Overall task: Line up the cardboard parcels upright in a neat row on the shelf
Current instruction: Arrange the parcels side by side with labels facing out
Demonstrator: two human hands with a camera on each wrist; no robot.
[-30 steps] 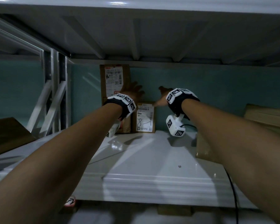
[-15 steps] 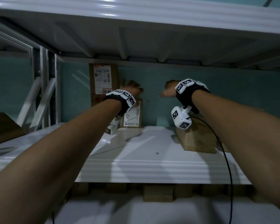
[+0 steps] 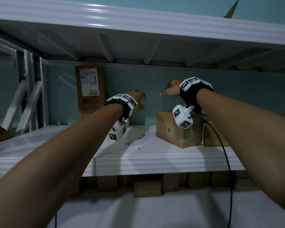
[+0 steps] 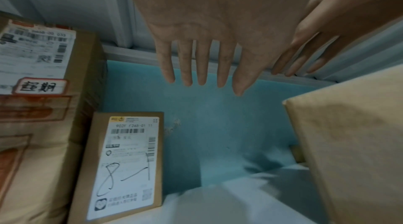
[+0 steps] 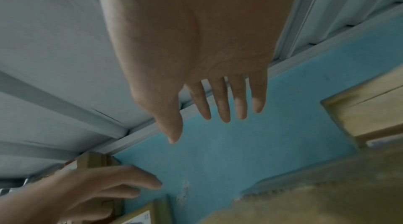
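A tall labelled parcel (image 3: 89,89) stands upright against the teal back wall. Beside it to the right stands a small labelled parcel (image 4: 126,164), hidden behind my left wrist in the head view. A plain cardboard box (image 3: 176,129) lies flat on the white shelf (image 3: 155,158) further right. My left hand (image 3: 138,99) hovers in the gap between the small parcel and the plain box, fingers (image 4: 202,65) straight and holding nothing. My right hand (image 3: 169,90) floats above the plain box's left end, also with straight fingers (image 5: 218,98) and holding nothing.
A second cardboard box (image 3: 214,135) lies behind the plain one at the right. The upper shelf (image 3: 138,18) hangs low over my hands. Metal uprights (image 3: 28,89) stand at the left. More boxes (image 3: 146,186) sit on the level below.
Both hands have come off the two upright parcels and drawn back. The right hand moved right, over the plain box. The view has pulled back and tilted up.
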